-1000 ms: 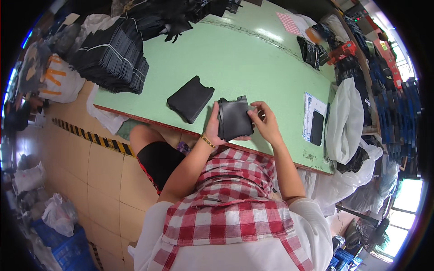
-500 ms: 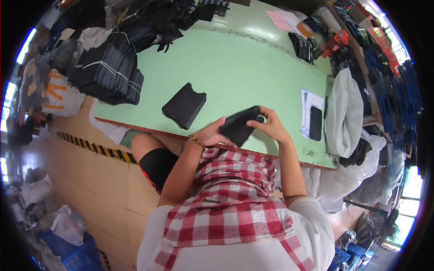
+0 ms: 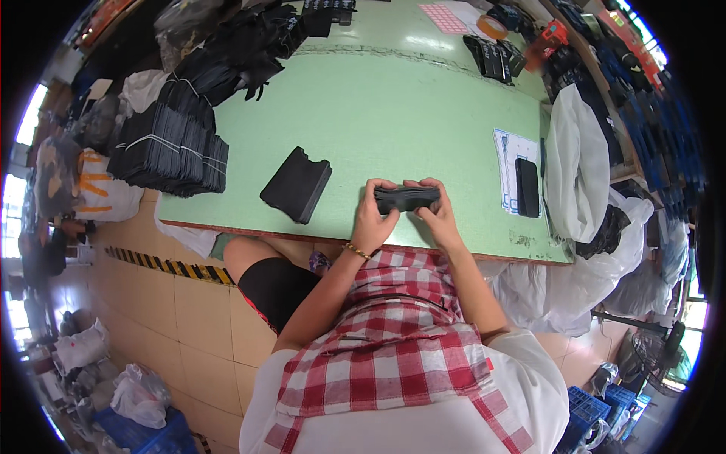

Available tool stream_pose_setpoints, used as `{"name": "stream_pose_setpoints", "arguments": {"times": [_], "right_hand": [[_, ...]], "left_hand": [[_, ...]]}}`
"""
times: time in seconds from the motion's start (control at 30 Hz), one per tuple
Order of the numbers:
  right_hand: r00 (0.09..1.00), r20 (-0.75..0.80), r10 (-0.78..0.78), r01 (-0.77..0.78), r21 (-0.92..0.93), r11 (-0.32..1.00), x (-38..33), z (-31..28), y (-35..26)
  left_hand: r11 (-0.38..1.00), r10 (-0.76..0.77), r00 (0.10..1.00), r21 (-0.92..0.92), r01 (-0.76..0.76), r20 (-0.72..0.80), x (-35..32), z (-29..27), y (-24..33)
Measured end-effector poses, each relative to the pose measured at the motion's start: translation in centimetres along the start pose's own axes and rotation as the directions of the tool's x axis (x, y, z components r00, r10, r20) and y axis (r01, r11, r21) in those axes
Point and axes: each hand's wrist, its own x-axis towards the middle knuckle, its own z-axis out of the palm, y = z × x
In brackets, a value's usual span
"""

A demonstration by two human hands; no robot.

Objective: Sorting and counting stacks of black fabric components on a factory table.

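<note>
Between my two hands I grip a stack of black cut pieces (image 3: 407,200), held on edge just above the near side of the green table (image 3: 363,121). My left hand (image 3: 375,214) wraps its left end, and my right hand (image 3: 437,210) wraps its right end, with both thumbs on the near side. To the left of my hands, a second stack of black pieces (image 3: 298,185), with a notched top edge, lies flat on the table. Farther left stands a large bundle of black pieces (image 3: 172,151) tied with white cord.
A black phone (image 3: 527,187) rests on printed sheets (image 3: 502,163) at the right, beside a white bag (image 3: 577,166). Loose black pieces (image 3: 246,57) pile up at the far left. An orange tape roll (image 3: 491,27) and black packets (image 3: 490,59) lie at the far right.
The held stack has turned from slanting to level and on edge. My left hand has moved up to grip its left end, and my right hand has come lower around the other end.
</note>
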Motion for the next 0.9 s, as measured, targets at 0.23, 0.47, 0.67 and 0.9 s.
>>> {"name": "stream_pose_setpoints", "arguments": {"times": [0.23,0.47,0.67,0.9], "right_hand": [[0.976,-0.098,0.192,-0.203,-0.114,0.973,0.8,-1.1,-1.2],[0.952,0.017,0.304,-0.301,-0.103,0.948,2.5,0.9,-4.4],[0.909,0.108,0.402,-0.368,-0.243,0.898,4.4,3.1,-5.1],[0.924,0.295,0.244,-0.129,-0.359,0.924,8.6,8.1,-6.2]], "left_hand": [[0.964,-0.146,0.989,-0.22,0.151,0.038,-0.4,-0.6,-0.9],[0.751,-0.382,0.914,-0.529,0.395,0.14,-2.0,-4.4,4.8],[0.793,-0.302,0.952,-0.566,0.226,-0.044,-2.7,-6.9,6.6],[0.782,-0.334,0.93,-0.595,0.184,-0.151,-3.0,-11.1,9.7]]}}
